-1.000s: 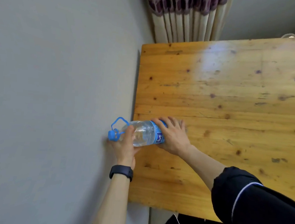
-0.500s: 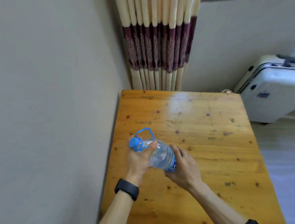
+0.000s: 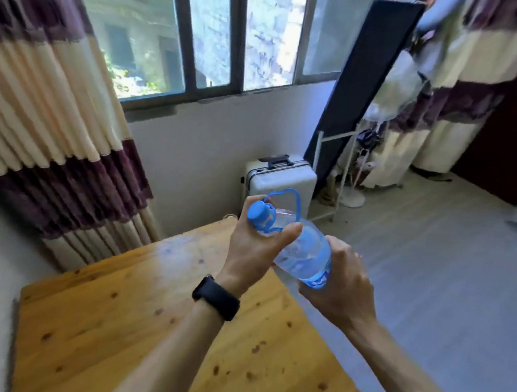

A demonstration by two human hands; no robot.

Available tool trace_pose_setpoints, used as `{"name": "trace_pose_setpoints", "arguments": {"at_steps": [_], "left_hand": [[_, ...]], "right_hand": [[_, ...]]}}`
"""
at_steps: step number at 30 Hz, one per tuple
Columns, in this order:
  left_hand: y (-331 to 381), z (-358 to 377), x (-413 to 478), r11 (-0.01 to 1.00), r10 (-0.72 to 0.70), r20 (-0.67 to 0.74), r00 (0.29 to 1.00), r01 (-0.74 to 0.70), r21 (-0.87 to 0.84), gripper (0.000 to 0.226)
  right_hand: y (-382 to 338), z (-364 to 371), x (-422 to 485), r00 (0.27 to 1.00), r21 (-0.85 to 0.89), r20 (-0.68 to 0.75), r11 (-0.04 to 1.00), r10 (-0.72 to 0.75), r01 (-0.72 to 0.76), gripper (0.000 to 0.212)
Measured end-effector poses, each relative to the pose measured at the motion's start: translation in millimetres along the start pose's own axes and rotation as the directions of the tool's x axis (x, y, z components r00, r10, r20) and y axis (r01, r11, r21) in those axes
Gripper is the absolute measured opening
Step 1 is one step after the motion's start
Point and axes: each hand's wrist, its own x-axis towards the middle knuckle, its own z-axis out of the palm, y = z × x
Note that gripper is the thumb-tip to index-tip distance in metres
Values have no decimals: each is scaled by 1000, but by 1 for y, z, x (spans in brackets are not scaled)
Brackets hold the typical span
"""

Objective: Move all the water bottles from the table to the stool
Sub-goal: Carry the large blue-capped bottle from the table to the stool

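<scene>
Filling the top of the frame, a window (image 3: 208, 35) shows beside a striped curtain (image 3: 39, 114) that hangs down the left side. Grey floor (image 3: 431, 273) spreads across the right half. A wooden table (image 3: 99, 322) takes the lower left, lying beneath both forearms. A dark board (image 3: 364, 80) leans at upper right, and a white suitcase (image 3: 280, 179) stands against the wall at centre, just past the table's far corner. At mid-frame both hands hold the clear bottle (image 3: 305, 253) in the air over the table's right edge, tilted with its neck to the upper left. The left hand (image 3: 252, 248) wraps the neck end, thumb across the shoulder, fingers curled behind. The right hand (image 3: 340, 287) grips the lower body at the blue label, fingers curled round it. A black band (image 3: 215, 296) sits on the left wrist. The blue cap (image 3: 257, 214) is on, and its blue loop (image 3: 294, 199) arches above it.
</scene>
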Motion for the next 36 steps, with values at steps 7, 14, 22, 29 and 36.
{"name": "trace_pose_setpoints", "arguments": {"at_steps": [7,14,22,29,36], "left_hand": [[27,179,28,998,54,258,965,-62,26,39],[45,382,51,995,68,448,892,-96,39,39],[74,556,69,989,92,642,761,-143,28,39],[76,664,99,995,52,738,673,-97,18,41],[63,773,177,993,101,779,618,-113,-39,43]], "right_hand": [[140,-93,-7,980,-13,-152,991,130,-133,107],[302,-187,-2,929,-58,-265,958,257,-281,107],[431,-276,1,822,-24,-338,869,459,-495,95],[517,-315,24,741,-22,-377,794,556,-607,90],[615,-337,92,707,-58,-414,759,573,-649,88]]}}
